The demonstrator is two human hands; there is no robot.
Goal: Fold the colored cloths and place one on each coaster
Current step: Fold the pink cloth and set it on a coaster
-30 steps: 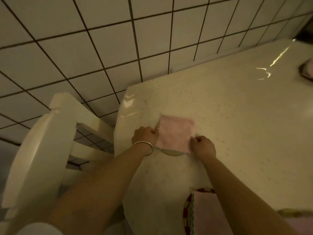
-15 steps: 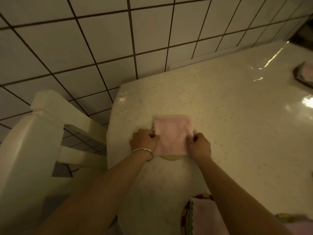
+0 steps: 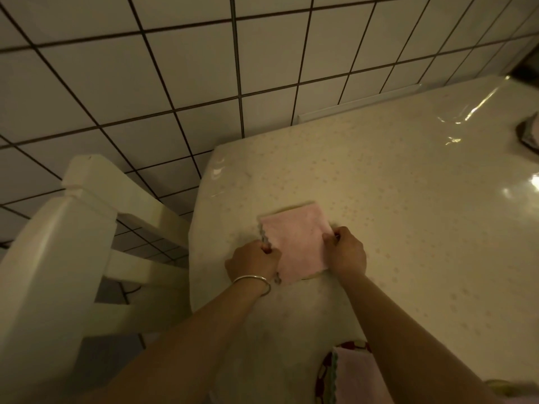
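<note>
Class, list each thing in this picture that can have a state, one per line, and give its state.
pink cloth: folded square, lying on a coaster
coaster: almost wholly covered, edge showing
left hand: pinching the cloth's left edge
right hand: pinching the cloth's right edge
second cloth: on a red-patterned coaster, partly cut off

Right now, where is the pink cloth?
The pink cloth lies on the table near its left corner, over a coaster, gripped between the left hand and right hand.

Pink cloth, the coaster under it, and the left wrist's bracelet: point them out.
pink cloth (image 3: pixel 297 243), head view, middle of its top face
coaster (image 3: pixel 313 276), head view, near rim under the cloth
bracelet (image 3: pixel 253 277), head view, band's top
</note>
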